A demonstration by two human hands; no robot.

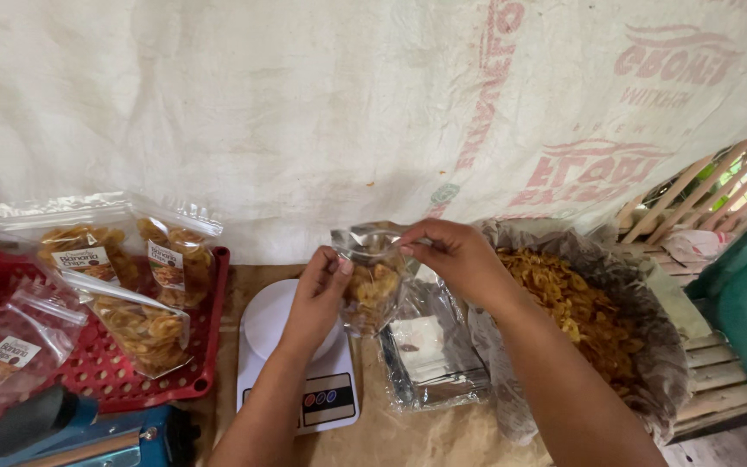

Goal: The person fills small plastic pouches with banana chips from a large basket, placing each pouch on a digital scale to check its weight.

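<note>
Filling step, judging by the layout: both hands hold a small clear plastic pouch of yellow banana chips [372,285] just above the white digital kitchen scale [297,359]. Left of the scale, a red perforated plastic tray [136,380] holds sealed, labelled chip pouches [144,324]; below the tray sits a blue heat sealer [71,437], cut off by the frame edge. Left hand [320,298] pinches the pouch's left edge, fingers closed on it. Right hand [456,255] grips the pouch mouth at the top, holding it open. Right of the scale lies a stack of empty clear pouches [430,350], then a large lined sack of loose banana chips [577,311]. Next move likely calls for setting the pouch down flat on the scale platter without spilling. Scale display is dark and too small to read; pouch fill level is partly hidden by fingers and glare.
</note>
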